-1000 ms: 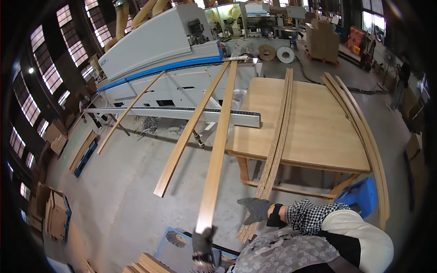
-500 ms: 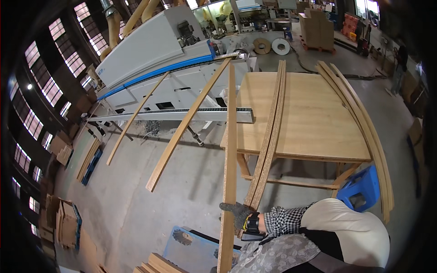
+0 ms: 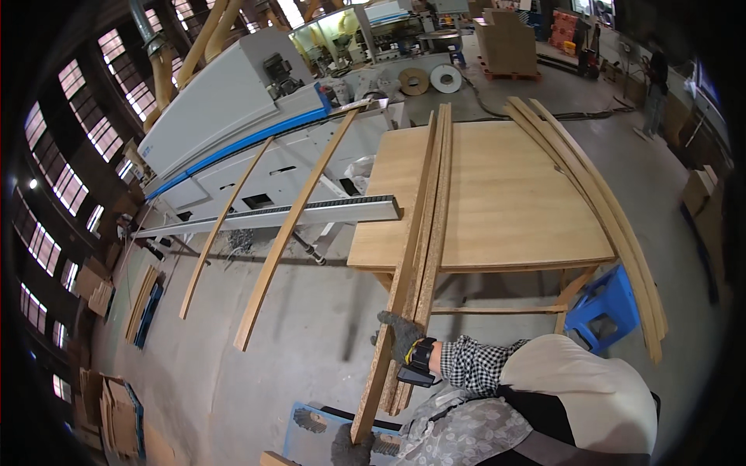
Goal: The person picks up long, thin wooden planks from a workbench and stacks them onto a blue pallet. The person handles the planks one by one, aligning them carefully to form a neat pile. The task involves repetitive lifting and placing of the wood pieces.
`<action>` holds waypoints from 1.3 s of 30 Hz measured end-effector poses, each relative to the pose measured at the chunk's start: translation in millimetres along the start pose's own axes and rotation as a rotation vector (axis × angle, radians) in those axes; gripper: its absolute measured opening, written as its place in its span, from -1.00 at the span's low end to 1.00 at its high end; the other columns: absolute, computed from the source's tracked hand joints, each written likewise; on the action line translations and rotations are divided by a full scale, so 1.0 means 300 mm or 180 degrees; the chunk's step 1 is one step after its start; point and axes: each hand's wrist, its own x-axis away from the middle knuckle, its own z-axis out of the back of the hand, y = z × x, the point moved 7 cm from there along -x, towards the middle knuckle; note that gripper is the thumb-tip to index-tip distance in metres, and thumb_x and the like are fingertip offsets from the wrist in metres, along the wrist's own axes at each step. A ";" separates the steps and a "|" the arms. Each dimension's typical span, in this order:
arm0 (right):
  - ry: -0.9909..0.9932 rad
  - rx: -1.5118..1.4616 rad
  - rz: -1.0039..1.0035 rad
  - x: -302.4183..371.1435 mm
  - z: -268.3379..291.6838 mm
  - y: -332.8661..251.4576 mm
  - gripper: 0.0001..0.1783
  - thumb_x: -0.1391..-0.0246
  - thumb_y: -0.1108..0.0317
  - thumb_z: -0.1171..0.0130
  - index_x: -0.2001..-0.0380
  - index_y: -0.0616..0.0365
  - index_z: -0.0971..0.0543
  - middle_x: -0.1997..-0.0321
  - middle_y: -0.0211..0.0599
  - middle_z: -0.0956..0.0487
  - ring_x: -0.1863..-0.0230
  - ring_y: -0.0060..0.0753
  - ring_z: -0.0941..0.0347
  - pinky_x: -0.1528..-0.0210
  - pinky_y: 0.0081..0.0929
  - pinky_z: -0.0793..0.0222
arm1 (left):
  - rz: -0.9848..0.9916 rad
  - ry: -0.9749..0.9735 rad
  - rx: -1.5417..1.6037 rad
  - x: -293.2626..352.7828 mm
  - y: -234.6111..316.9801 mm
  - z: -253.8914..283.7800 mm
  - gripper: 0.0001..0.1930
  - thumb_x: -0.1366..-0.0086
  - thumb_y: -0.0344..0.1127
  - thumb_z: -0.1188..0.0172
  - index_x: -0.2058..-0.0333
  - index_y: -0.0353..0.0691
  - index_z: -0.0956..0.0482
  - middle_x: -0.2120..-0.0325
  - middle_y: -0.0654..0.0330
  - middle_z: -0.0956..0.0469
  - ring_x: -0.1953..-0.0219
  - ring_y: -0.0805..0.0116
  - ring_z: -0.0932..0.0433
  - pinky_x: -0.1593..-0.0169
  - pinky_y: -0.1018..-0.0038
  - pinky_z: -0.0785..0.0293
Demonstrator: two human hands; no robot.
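Large machine (image 3: 241, 116): beyond and left of the tabletop (image 3: 528, 186). Tabletop: ahead of the person, slightly right. Long board (image 3: 405, 264): its far stretch is over the left part of the tabletop, its near stretch runs out past the near edge to the hands. Long axis points away from the body, leaning slightly right towards the far edge. Strips (image 3: 435, 233) lie just to its right, roughly parallel, also overhanging the near edge; contact between board and strips cannot be told. Hands: apart, both gloved. Left hand (image 3: 351, 446) gripped on the board's near end. Right hand (image 3: 402, 334) wrapped about the board farther along, nearer the tabletop's near edge and closer to the strips.
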 end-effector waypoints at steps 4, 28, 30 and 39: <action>0.0053 0.0216 0.0092 -0.106 0.037 -0.049 -0.73 0.03 0.20 -0.33 0.35 0.05 -0.48 0.46 -0.25 -0.49 0.43 -0.22 -0.46 0.34 -0.21 -0.48 | 0.0045 -0.0311 -0.0106 -0.078 -0.042 -0.023 -0.62 -0.14 -0.24 -0.25 0.11 -0.29 -0.46 0.37 -0.09 -0.56 0.29 0.00 -0.55 0.25 0.23 -0.44; -0.1054 0.9051 0.2233 -0.025 -0.046 -0.092 -0.38 -0.11 -0.21 0.12 -0.07 -0.06 -0.48 -0.19 -0.24 -0.42 -0.34 -0.09 -0.14 -0.36 0.18 0.31 | 0.0065 -0.1279 0.0176 -0.285 -0.370 -0.363 -0.39 -0.20 0.04 -0.19 -0.18 -0.05 -0.34 -0.02 -0.03 -0.48 -0.11 0.02 -0.43 -0.09 0.25 -0.38; -0.1041 0.9033 0.2381 -0.030 -0.033 -0.094 -0.38 -0.11 -0.21 0.12 -0.07 -0.06 -0.48 -0.19 -0.24 -0.43 -0.34 -0.08 -0.14 -0.36 0.17 0.31 | 0.0156 -0.1020 0.0577 -0.278 -0.417 -0.394 -0.41 -0.22 0.02 -0.18 -0.18 -0.06 -0.36 -0.03 0.03 -0.50 -0.08 0.13 -0.46 -0.11 0.32 -0.37; -0.1014 0.8857 0.2577 -0.008 -0.034 -0.110 -0.38 -0.11 -0.18 0.12 -0.08 -0.04 -0.48 -0.19 -0.22 -0.42 -0.34 -0.08 -0.13 -0.38 0.09 0.28 | 0.1725 -0.0672 0.2758 -0.229 -0.586 -0.581 -0.54 -0.28 -0.12 -0.06 -0.09 -0.20 -0.35 0.03 -0.04 -0.49 0.03 0.06 -0.50 0.07 0.18 -0.42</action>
